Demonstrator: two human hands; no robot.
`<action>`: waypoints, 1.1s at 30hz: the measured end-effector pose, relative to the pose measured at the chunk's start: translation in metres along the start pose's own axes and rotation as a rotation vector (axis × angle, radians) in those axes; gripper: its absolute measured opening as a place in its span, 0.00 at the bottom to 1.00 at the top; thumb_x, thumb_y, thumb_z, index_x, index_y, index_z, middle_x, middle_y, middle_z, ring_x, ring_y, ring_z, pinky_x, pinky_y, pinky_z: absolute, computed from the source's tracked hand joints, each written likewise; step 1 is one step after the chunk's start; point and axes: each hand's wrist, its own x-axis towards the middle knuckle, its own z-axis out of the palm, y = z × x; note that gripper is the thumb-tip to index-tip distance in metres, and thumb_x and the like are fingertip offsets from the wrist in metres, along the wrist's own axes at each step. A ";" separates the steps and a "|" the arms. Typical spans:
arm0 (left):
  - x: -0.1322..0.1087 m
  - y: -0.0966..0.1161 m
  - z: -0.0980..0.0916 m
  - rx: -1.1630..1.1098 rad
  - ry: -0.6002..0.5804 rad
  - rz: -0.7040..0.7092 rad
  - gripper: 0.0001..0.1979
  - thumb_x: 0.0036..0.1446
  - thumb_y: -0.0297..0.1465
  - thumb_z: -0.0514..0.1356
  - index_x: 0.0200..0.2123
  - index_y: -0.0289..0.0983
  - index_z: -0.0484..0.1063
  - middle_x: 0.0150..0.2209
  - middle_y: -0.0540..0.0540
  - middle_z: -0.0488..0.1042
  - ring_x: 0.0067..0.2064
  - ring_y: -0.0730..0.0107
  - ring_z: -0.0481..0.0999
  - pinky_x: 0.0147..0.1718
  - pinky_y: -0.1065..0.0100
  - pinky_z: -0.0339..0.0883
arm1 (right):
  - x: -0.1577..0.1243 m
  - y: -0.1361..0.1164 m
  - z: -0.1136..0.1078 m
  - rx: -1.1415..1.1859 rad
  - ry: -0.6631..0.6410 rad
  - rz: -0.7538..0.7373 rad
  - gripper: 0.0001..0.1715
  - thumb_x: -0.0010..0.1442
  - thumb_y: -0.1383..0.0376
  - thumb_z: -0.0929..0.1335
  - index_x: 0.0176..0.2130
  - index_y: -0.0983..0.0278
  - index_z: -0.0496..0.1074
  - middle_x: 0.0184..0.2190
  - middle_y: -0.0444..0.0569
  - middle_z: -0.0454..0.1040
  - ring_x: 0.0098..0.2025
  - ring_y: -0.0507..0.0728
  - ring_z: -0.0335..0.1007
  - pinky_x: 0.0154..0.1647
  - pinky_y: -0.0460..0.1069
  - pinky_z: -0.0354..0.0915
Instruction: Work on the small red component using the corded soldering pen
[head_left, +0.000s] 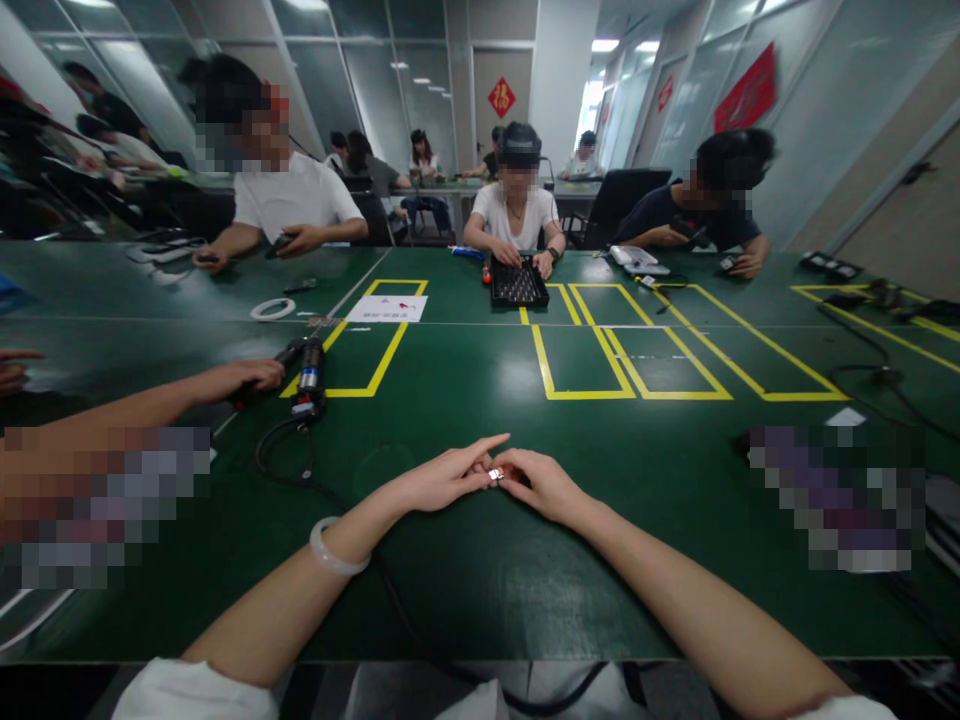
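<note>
My left hand (446, 478) and my right hand (541, 485) meet fingertip to fingertip just above the green table (480, 600). Between them is a small shiny silver piece (496, 475), pinched by the fingers of both; its exact kind is too small to tell. One finger of my left hand sticks out straight past it, while the thumb and the others are closed. The fingers of my right hand curl in from the other side. A pale bangle (339, 548) circles my left wrist.
Left of my hands stand a black cylindrical tool (309, 375) and its cable (281, 470), near a co-worker's hand (259, 375). Across the table, a person works over a black tray (519, 283). Yellow tape outlines (589, 394) mark the tabletop. A paper sheet (386, 308) lies farther back.
</note>
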 end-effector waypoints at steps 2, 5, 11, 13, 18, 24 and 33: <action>0.000 -0.002 0.001 -0.024 0.007 0.009 0.30 0.66 0.37 0.50 0.68 0.39 0.44 0.38 0.47 0.71 0.40 0.71 0.70 0.44 0.68 0.63 | 0.000 0.000 0.000 0.042 -0.001 0.039 0.06 0.63 0.68 0.65 0.43 0.63 0.69 0.32 0.45 0.72 0.33 0.52 0.67 0.36 0.46 0.61; 0.001 -0.004 0.001 -0.025 0.044 0.005 0.29 0.66 0.35 0.48 0.68 0.39 0.44 0.38 0.47 0.72 0.41 0.71 0.71 0.46 0.67 0.63 | 0.000 0.001 -0.001 0.169 0.001 0.105 0.07 0.64 0.66 0.65 0.44 0.64 0.67 0.30 0.43 0.71 0.30 0.51 0.66 0.33 0.45 0.60; 0.001 0.005 0.004 0.170 0.168 0.034 0.26 0.63 0.35 0.54 0.63 0.42 0.55 0.44 0.45 0.74 0.43 0.68 0.73 0.44 0.67 0.65 | 0.004 0.009 -0.002 0.513 0.026 0.233 0.14 0.63 0.57 0.66 0.41 0.65 0.67 0.26 0.42 0.69 0.27 0.50 0.65 0.30 0.44 0.60; 0.002 0.008 0.006 0.291 0.227 0.053 0.18 0.63 0.36 0.53 0.56 0.41 0.64 0.45 0.45 0.74 0.44 0.67 0.73 0.44 0.68 0.64 | 0.004 0.010 -0.002 0.580 0.021 0.240 0.16 0.62 0.55 0.66 0.41 0.66 0.67 0.26 0.43 0.70 0.27 0.50 0.65 0.31 0.45 0.61; 0.002 0.010 0.008 0.390 0.264 0.038 0.11 0.65 0.36 0.51 0.45 0.39 0.69 0.40 0.47 0.74 0.40 0.69 0.74 0.41 0.70 0.64 | 0.004 0.009 -0.001 0.625 0.052 0.241 0.19 0.57 0.54 0.71 0.40 0.66 0.68 0.30 0.45 0.72 0.29 0.50 0.66 0.33 0.45 0.61; 0.002 0.008 0.008 0.360 0.262 0.031 0.12 0.64 0.35 0.53 0.49 0.40 0.66 0.41 0.48 0.75 0.42 0.70 0.76 0.41 0.70 0.65 | 0.006 0.009 -0.001 0.661 0.045 0.250 0.21 0.60 0.51 0.67 0.39 0.67 0.70 0.28 0.47 0.74 0.30 0.51 0.68 0.36 0.48 0.63; 0.002 0.002 0.007 0.375 0.276 0.023 0.11 0.63 0.37 0.53 0.45 0.39 0.68 0.39 0.48 0.76 0.41 0.69 0.76 0.41 0.70 0.66 | 0.005 0.009 0.000 0.622 0.096 0.240 0.19 0.55 0.55 0.72 0.40 0.64 0.67 0.31 0.44 0.71 0.31 0.50 0.65 0.34 0.46 0.62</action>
